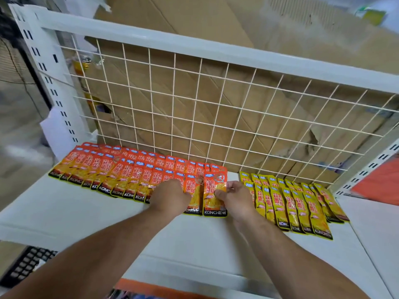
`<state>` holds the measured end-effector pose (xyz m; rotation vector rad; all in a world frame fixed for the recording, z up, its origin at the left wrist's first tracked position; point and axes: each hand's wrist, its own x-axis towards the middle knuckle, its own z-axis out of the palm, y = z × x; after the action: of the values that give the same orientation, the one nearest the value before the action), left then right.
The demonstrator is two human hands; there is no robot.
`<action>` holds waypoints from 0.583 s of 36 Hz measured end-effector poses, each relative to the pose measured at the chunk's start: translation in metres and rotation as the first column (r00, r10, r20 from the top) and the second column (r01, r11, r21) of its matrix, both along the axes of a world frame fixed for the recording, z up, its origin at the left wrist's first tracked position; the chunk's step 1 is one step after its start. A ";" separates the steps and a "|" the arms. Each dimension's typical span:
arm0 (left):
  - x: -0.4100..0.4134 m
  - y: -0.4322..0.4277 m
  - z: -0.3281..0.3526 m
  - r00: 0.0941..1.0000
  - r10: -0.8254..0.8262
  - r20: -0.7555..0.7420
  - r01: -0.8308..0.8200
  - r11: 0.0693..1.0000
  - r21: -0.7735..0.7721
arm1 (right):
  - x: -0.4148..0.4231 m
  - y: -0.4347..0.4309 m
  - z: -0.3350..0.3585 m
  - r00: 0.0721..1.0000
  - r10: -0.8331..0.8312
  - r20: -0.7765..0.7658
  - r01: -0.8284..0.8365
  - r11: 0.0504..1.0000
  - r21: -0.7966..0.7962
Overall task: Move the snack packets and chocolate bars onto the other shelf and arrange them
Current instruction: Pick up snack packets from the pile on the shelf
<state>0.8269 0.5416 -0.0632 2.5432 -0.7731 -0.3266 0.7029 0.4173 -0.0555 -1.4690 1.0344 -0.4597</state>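
right hand: the right hand point(235, 197) pinches the rightmost orange packet point(213, 205), thumb on its face, curled fingers at its right edge.
left hand: the left hand point(170, 196) lies knuckles-up on the neighbouring orange packets point(129, 173); its fingertips are out of sight, so a grip cannot be told from a press.
held packet: flat on the white shelf point(194, 244), last in the front orange row, its black "konchew" band toward the camera.
hidden: both hands cover the lower halves of several orange packets; the printed lettering higher up is too small to read.
orange rows: two overlapping rows run from the shelf's left end to mid-shelf, the back row partly buried under the front one.
yellow packets point(298, 201): a fanned, overlapping group to the right, apart from the orange rows by a strip of bare shelf; the right wrist overlaps its left edge.
backing: a white wire grid point(216, 115) stands just behind the packets, with creased cardboard point(172, 93) behind it.
cut off: a black crate point(26, 264) at lower left and an orange strip point(151, 288) at the bottom edge are only partly in view; the top right corner is blurred.
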 end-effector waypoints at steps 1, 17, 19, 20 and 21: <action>0.001 0.000 -0.001 1.000 -0.004 0.003 0.004 1.000 -0.004 | 0.000 0.000 0.000 1.000 0.002 0.001 -0.002 1.000 0.004; 0.008 0.004 -0.004 0.958 -0.032 0.286 0.088 0.978 -0.187 | 0.024 0.004 -0.009 0.969 0.041 -0.245 -0.078 0.986 -0.145; 0.008 0.005 -0.005 0.952 -0.043 0.304 0.106 0.975 -0.193 | 0.023 0.004 -0.007 0.937 0.053 -0.344 -0.142 0.960 -0.239; 0.009 0.005 -0.006 0.948 -0.048 0.314 0.113 0.974 -0.194 | 0.022 0.004 -0.007 0.920 0.054 -0.387 -0.172 0.945 -0.278; 0.009 0.006 -0.007 0.944 -0.053 0.325 0.120 0.974 -0.190 | 0.022 0.005 -0.007 0.907 0.052 -0.418 -0.191 0.934 -0.300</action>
<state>0.8355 0.5475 -0.0702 2.3943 -0.9843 0.1390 0.7251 0.4223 -0.0623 -1.9829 1.2176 -0.2487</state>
